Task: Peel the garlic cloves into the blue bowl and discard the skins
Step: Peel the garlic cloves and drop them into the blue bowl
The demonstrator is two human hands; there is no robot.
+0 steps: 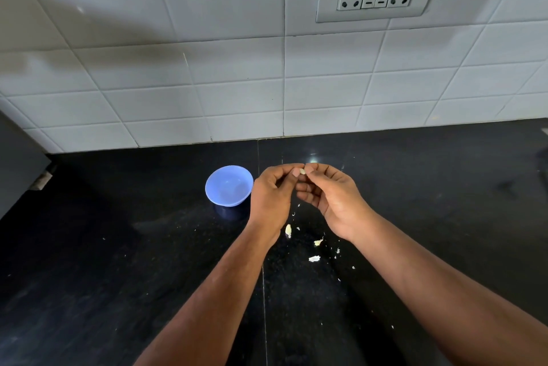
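Both hands meet over the counter [118, 247], the left hand [271, 193] and right hand [329, 190] pinching one garlic clove [302, 171] between their fingertips. The blue bowl [229, 185], seemingly empty, sits just left of the left hand, the nearer one; skins [314, 259] lie below.

Garlic clove [302, 171] mostly hidden in both hands' grip — perhaps half-peeled, too small to tell.

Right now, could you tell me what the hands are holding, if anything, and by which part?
A garlic clove, pinched at its two sides between the fingertips of the left hand and the right hand.
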